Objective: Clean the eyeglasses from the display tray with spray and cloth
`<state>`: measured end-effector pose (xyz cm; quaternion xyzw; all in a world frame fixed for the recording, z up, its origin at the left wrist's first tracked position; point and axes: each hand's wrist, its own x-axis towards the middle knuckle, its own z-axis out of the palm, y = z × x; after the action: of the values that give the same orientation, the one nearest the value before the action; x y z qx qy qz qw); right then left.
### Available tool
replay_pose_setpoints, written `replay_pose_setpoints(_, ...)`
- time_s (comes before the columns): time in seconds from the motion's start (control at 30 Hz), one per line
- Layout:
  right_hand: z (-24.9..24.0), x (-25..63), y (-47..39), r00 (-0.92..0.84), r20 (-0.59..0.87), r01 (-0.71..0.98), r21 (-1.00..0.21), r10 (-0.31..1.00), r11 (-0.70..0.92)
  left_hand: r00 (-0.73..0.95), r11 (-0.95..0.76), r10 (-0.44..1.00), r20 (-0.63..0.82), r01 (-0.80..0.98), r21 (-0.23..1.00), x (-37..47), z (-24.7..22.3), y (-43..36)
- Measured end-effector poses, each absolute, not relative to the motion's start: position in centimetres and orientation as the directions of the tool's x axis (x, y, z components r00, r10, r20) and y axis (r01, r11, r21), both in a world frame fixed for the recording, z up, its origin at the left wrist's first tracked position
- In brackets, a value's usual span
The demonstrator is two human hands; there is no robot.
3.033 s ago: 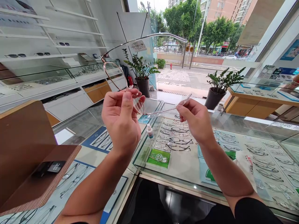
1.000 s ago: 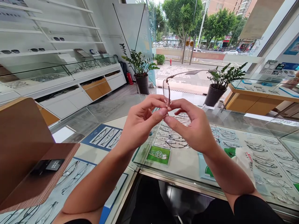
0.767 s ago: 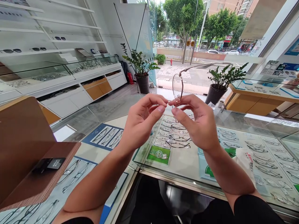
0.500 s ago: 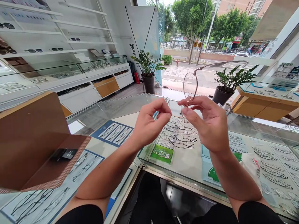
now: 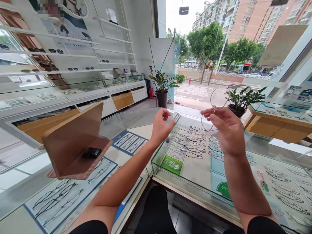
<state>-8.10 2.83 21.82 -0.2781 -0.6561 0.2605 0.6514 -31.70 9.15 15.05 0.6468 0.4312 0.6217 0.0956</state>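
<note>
Holding glasses (image 5: pixel 214 107) over the bench (image 5: pixel 193 170)

Head view: my right hand (image 5: pixel 231 131) pinches them near the bridge, probably to spare the lenses; my left hand (image 5: pixel 161 127), half curled and seemingly empty, hovers apart.

Two hands show, a left hand (image 5: pixel 162 127) and a right hand (image 5: pixel 229 130), with one pair of glasses (image 5: pixel 214 106) at the right one. At near left are one brown stand (image 5: pixel 75 139) and one black device (image 5: pixel 92 152); the counter has one blue panel (image 5: pixel 119 137) bearing three white strips (image 5: pixel 130 142), one green card (image 5: pixel 172 164), and overlapping frames (image 5: pixel 195 143) too many to count. Farther off are two potted plants, one left (image 5: pixel 162 83) and one right (image 5: pixel 240 97), one fire extinguisher (image 5: pixel 151 93) and one hydrant (image 5: pixel 189 81).
</note>
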Motion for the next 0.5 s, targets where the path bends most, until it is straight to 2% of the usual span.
replay_pose_setpoints(0.1, 21.8, -7.5, 1.0, -0.041, 0.682, -0.025, -0.732, 0.731, 0.681, -0.197, -0.464, 0.777, 0.598, 0.463, 0.756, -32.6, 9.4, 10.3)
replay_pose_setpoints(0.2, 21.1, -6.7, -1.3, -0.115, 0.597, -0.085, -0.803, 0.794, 0.590, -0.120, -0.266, 0.931, 0.344, 0.421, 0.867, -33.5, 4.9, 10.6)
replay_pose_setpoints(0.27, 20.1, -6.2, -3.0, -0.145, 0.528, -0.122, -0.849, 0.837, 0.514, -0.040, -0.185, 0.976, 0.216, 0.377, 0.907, -33.8, 3.5, 10.6)
replay_pose_setpoints(0.5, 15.2, -5.5, -8.6, -0.068, 0.367, -0.131, -0.925, 0.928, 0.356, 0.210, -0.201, 0.964, 0.165, 0.168, 0.965, -31.6, 5.6, 8.4)
